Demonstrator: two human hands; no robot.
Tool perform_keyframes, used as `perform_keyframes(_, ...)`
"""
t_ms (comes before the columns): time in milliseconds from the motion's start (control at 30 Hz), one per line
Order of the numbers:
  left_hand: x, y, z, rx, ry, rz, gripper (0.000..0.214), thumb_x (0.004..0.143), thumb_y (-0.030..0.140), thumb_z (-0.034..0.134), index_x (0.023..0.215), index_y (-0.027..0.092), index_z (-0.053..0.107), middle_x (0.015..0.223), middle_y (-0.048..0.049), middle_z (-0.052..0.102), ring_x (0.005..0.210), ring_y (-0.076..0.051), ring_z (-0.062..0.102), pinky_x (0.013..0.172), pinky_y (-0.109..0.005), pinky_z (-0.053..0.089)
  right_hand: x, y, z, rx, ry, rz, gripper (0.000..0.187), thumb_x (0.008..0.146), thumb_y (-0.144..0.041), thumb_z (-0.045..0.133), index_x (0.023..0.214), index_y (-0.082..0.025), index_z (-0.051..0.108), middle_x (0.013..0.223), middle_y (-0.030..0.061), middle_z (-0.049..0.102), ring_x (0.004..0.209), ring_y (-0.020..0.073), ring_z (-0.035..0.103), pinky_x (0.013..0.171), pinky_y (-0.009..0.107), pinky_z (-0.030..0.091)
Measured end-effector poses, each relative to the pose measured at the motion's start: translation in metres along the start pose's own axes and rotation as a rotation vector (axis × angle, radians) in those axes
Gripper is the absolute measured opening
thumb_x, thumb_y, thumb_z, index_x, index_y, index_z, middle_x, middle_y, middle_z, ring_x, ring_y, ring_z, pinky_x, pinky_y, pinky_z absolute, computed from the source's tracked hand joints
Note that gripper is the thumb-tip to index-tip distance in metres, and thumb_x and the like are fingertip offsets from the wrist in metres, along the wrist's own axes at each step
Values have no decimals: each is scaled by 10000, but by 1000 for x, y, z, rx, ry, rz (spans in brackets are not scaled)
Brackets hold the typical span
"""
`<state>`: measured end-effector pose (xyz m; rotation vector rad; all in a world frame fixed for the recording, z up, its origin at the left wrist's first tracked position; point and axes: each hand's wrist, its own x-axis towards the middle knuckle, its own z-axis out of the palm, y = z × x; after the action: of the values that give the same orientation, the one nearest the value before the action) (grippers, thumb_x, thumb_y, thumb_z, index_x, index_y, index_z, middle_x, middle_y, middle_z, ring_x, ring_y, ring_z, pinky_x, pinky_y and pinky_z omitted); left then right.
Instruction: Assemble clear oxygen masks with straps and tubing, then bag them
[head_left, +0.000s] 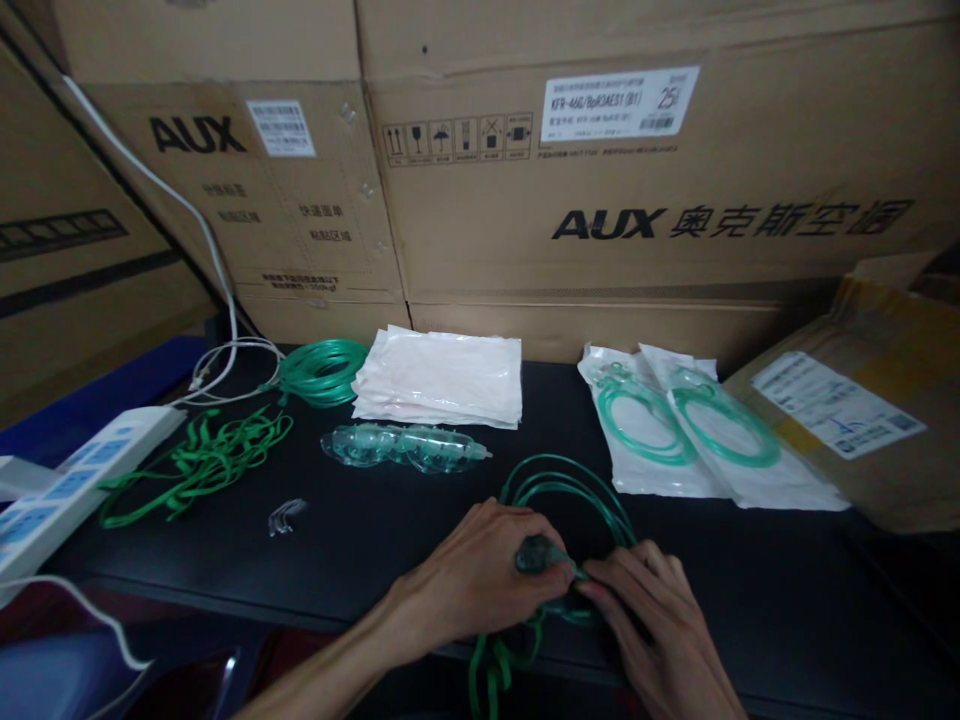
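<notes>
My left hand (472,575) and my right hand (645,620) meet at the front of the black table. The left hand closes around a dark green tube connector (536,553), and the right fingers pinch the green tubing just beyond it. A coil of green tubing (562,490) loops up behind my hands and hangs over the table edge. Two clear plastic masks (405,447) lie further back. A small clear nasal piece (287,515) lies to the left, near a loose tangle of green tubing (195,465).
A green tubing coil (322,372) and a stack of white plastic bags (442,378) lie at the back. Two sealed bags of green tubing (675,425) lie at the right, beside a labelled parcel (832,400). A white power strip (75,480) lies at the left. Cardboard boxes (600,180) rise behind.
</notes>
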<state>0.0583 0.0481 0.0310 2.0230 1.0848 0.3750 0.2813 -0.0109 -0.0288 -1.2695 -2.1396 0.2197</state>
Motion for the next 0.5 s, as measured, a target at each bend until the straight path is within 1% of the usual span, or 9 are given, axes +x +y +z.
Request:
perform_keyframes(67, 1, -5, 1, 1, 16, 70, 126, 944, 312, 676, 1035, 256, 743, 1013, 15, 792, 971, -190, 735, 931, -287, 476, -1, 2, 1, -9, -34, 4, 163, 1033, -247, 557, 994, -254, 715, 837, 27, 713, 748, 203, 613, 668, 323, 441)
perform_keyframes(167, 1, -12, 2, 32, 39, 236, 176, 938, 247, 689, 1112, 232, 715, 1094, -13, 762, 1056, -187, 696, 992, -272, 470, -1, 4, 3, -11, -45, 10, 191, 1040, -220, 516, 965, -249, 690, 837, 27, 705, 770, 207, 623, 676, 322, 441)
perform_keyframes(267, 0, -17, 4, 50, 73, 348, 201, 930, 213, 687, 1130, 190, 704, 1097, -36, 747, 1049, -184, 689, 995, -262, 479, 0, 1, 4, 4, -42, 19, 228, 1046, -200, 488, 897, -242, 654, 798, 17, 678, 748, 205, 604, 667, 320, 421)
perform_keyframes(367, -1, -18, 8, 48, 117, 341, 177, 920, 218, 680, 1088, 171, 711, 1033, -35, 753, 967, -177, 709, 920, -238, 510, 2, -3, 4, 24, -19, 22, 233, 1057, -209, 486, 889, -239, 644, 786, 13, 662, 738, 206, 579, 661, 319, 402)
perform_keyframes(500, -2, -19, 12, 81, 185, 354, 151, 910, 239, 676, 1041, 170, 709, 949, -14, 756, 834, -155, 719, 817, -220, 525, 0, -1, 6, 45, 24, 6, 142, 1061, -294, 541, 1037, -255, 676, 853, 19, 686, 777, 217, 577, 692, 326, 414)
